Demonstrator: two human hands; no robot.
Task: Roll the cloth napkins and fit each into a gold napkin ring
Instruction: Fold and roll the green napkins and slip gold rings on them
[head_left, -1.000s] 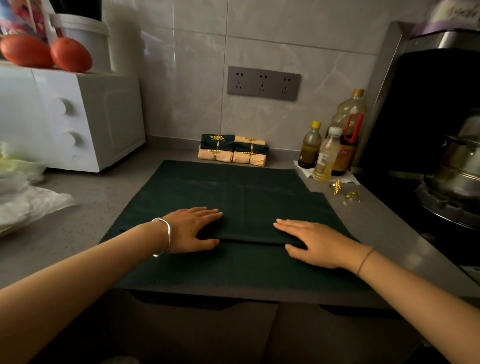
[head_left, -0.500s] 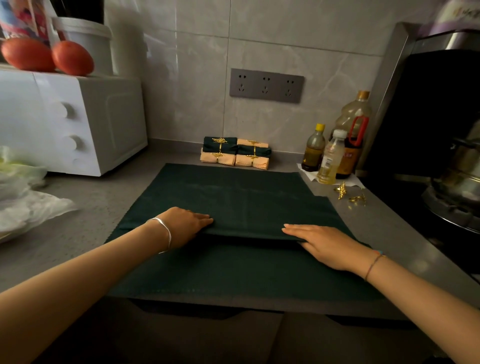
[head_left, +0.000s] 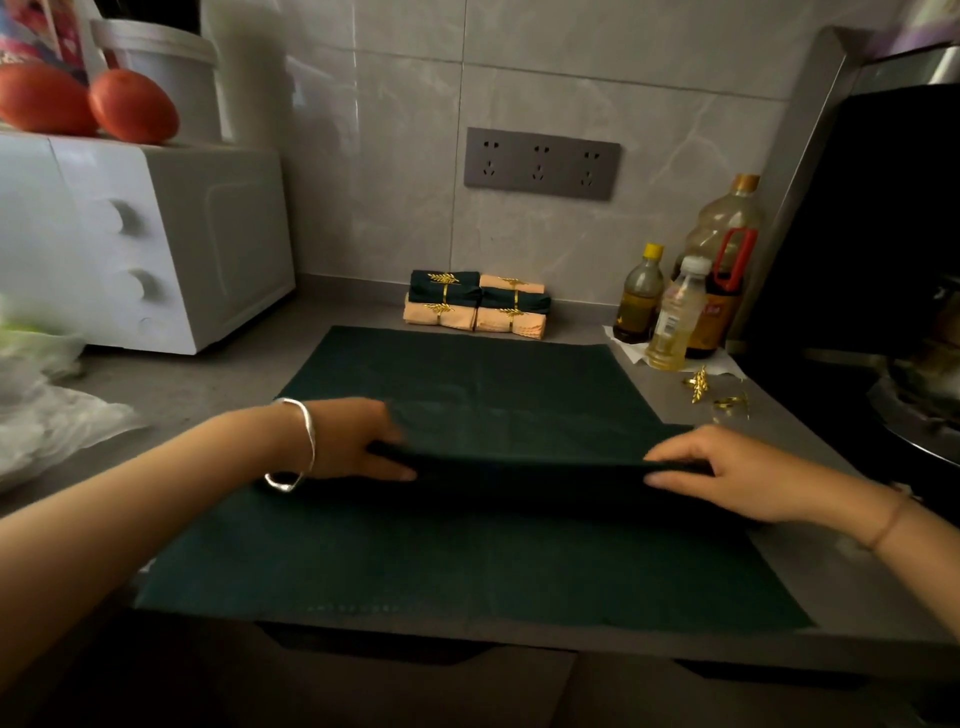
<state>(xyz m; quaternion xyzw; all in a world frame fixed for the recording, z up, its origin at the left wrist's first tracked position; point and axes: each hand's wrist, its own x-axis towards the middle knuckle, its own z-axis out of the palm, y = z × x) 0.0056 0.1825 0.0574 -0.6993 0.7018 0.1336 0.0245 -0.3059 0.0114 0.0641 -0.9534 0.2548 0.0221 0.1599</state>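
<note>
Napkin (head_left: 467, 561): dark green, spread flat on the grey surface (head_left: 841, 577). Its near hem lies along the front edge, so the whole cloth is within my reach.
Fold (head_left: 519, 470): a long doubled band across the middle of the napkin, raised slightly off the cloth beneath. I judge it to be the core the roll is wound on.
Left hand (head_left: 358, 441): clamped on the fold's left end, fingers over the top, thumb on the near side.
Right hand (head_left: 727, 475): clamped on the right end in the same way. With one hand at each end, the band runs straight and even.
Rings (head_left: 701, 387): two loose gold ones with leaf trim, on the surface to the right of the napkin and apart from it, handy for my right hand at the fitting step.
Finished napkins (head_left: 478, 306): green and peach, each ringed, stacked against the wall beyond the cloth and out of the working area.
Stage: rolling barely begun, in my judgement; flat cloth lies on both sides of the fold.
Risk: if one end leads the other, the roll may come out tapered and sit badly in a ring.
</note>
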